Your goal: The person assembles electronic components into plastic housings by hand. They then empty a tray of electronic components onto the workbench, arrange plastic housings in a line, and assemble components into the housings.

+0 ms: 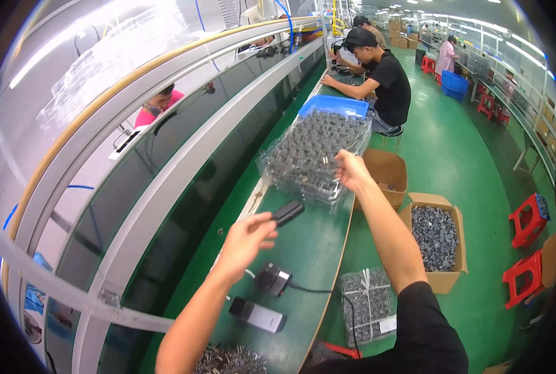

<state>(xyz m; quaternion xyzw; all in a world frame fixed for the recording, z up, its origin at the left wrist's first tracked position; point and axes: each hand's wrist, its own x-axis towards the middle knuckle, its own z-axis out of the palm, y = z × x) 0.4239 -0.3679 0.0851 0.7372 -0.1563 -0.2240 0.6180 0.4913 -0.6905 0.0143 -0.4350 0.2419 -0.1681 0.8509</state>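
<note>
Tray stack (278, 179), loaded with small dark parts (314, 138), lies on the tabletop (315, 234), its long axis running near to far. We have it beyond our left hand (246, 242) and just left of our right hand (352, 172), the nearer one, curled at its edge; we cannot tell whether it grips a part. Our left hand pinches a black device (288, 212).

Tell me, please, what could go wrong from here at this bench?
The black cable runs from the small black box over the edge of the bench; snagging it could perhaps drag the box.

The clear trays, full of dark parts, lie close to the right hand; a knock might spill some.
</note>
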